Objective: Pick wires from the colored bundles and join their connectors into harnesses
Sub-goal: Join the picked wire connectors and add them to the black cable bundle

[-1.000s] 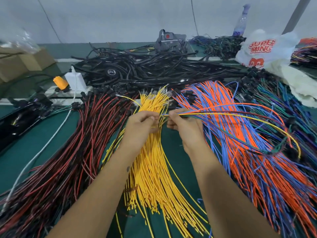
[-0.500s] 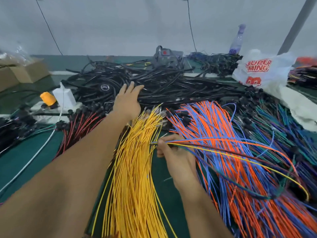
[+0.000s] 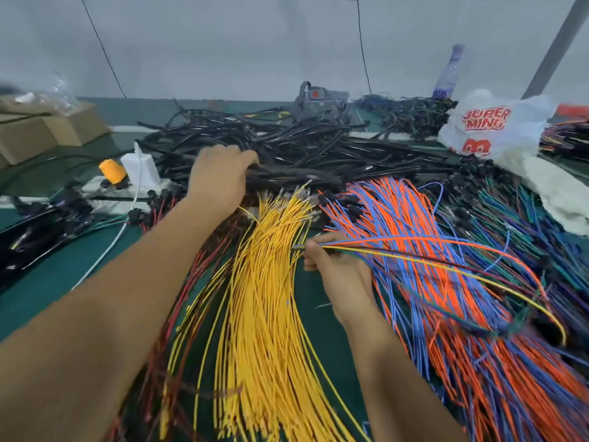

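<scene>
left hand (image 3: 223, 177): I have it stretched to the far black cable pile (image 3: 318, 154), fingers curled over the top of a black cable. Looks like a grip, but the fingertips are hidden behind the hand.
right hand (image 3: 338, 269): pinching the ends of a small gathered set of wires (image 3: 430, 250) (orange, blue, yellow, green, dark), which trails off to the right over the orange/blue bundle (image 3: 414, 218).
task things: yellow bundle (image 3: 271, 282) lies between my forearms on the green table (image 3: 47, 275); red/black bundle (image 3: 178, 282) sits mostly under my left forearm; green/purple wires (image 3: 522, 218) far right.
risk 1: the black pile is tangled, so pulling one cable could drag its neighbours onto the yellow terminals (image 3: 296, 196) just in front of it.
risk 2: the right pinch holds only the wire ends; with my attention on the far reach, a wire could slip out and drop into the look-alike orange/blue bundle below.
risk 3: my left forearm rides low over the red/black wires and may sweep them out of order on the way back.
vs 0.5 s ago: the left hand was flat with fingers spread on the pile edge; now it's further right and closed over a cable. Right hand grip unchanged.
vs 1.0 s ago: both hands were together at the yellow bundle.
</scene>
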`<state>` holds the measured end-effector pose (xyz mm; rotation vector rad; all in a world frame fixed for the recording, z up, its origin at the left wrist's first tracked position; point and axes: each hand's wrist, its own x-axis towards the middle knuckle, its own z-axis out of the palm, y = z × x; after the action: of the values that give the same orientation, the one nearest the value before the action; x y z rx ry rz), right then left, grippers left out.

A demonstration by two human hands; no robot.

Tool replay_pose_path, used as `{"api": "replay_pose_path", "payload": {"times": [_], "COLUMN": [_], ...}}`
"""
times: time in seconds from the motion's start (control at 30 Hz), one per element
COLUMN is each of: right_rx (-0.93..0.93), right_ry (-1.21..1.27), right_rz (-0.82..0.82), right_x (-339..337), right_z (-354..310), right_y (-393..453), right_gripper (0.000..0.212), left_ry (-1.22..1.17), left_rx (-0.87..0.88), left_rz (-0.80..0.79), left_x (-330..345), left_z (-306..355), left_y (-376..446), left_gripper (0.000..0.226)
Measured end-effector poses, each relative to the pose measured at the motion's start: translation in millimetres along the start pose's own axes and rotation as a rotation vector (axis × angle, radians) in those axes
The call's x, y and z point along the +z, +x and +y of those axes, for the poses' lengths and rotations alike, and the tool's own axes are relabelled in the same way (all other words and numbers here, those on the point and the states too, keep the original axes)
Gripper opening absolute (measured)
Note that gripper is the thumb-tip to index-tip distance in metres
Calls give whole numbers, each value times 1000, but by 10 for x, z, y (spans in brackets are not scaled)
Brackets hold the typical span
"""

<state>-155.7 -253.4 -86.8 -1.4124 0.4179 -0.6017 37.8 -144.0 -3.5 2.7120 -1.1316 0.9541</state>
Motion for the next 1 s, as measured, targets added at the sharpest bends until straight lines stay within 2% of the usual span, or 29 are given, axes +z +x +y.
{"api": "replay_pose_path", "payload": {"times": [0.1,0.23,0.3,0.33,0.4,0.5,0.57,0.63,0.73,0.83,1.0], "right_rx": [-5,-30,-19,-9,2,-28,-25,-9,38,-14,31], "right_ry": [-27,-59,-71,-102,-215,-364,-550,-601,-663,-564,-420], "right_rz": [-9,-12,17,32,57,86,84,49,6,56,54], "right_x": [12,0,-42,-72,-158,-407,-639,-855,-983,-960,-976], "right_z": [-29,-38,-34,-29,-27,-89,-218,-371,-482,-455,-375], "right_y": [-26,-96,-131,-152,-222,-349,-446,-524,-567,-513,-347], "right_gripper": [20,22,23,23,21,14,9,11,22,24,26], "left_ry": [40,53,28,-16,-114,-263,-339,-377,-497,-693,-582], "left_rx": [18,-107,-185,-214,-230,-161,-89,11,272,429,426], "left_rz": [-90,-466,-646,-671,-596,-410,-369,-352,-312,-400,-414], "left_x": [-190,-304,-321,-319,-327,-368,-409,-455,-542,-619,-650], "left_z": [-279,-534,-538,-506,-352,91,449,783,1167,1467,1971], "left_y": [-414,-967,-1138,-1193,-1252,-1288,-1326,-1396,-1508,-1630,-1742], "left_gripper": [38,31,45,54,64,62,60,57,45,35,42]}}
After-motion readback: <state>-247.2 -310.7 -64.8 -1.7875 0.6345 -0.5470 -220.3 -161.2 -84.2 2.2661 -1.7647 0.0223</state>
